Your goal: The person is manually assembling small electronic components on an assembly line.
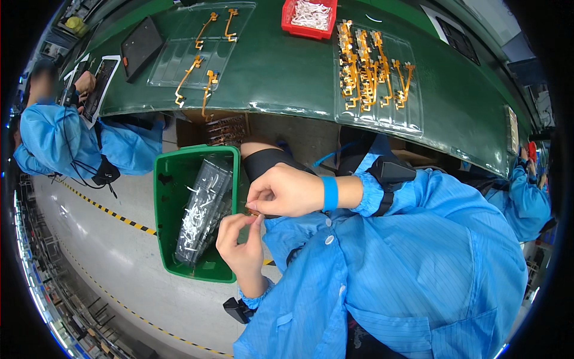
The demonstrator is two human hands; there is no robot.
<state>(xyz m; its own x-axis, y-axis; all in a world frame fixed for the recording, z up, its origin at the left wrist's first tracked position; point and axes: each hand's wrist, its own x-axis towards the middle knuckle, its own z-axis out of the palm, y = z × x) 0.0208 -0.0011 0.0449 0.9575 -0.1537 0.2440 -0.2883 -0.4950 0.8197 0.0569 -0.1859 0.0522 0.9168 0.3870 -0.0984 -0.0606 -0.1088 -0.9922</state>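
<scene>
Above the floor, beside a green bin (234, 179), my two hands meet fingertip to fingertip. My left hand (240, 244) pinches a small orange-brown piece (253, 212), seemingly part of a flex cable; most of it is hidden by the fingers. My right hand (290, 191), with a blue wristband (330, 193), is closed in a pinch at the same piece. Inside the bin lie clear plastic trays (209, 179) and many white strips (194, 221). On the green table, one clear tray (412, 119) holds many orange flex cables (363, 66); another clear tray (170, 69) holds several, spaced apart.
A red box (286, 27) of small white pieces stands at the table's far side. A dark panel (142, 49) lies at the left of the table (281, 78). One person in blue (60, 137) sits at far left, another (519, 203) at far right. Cardboard boxes (190, 128) are under the table.
</scene>
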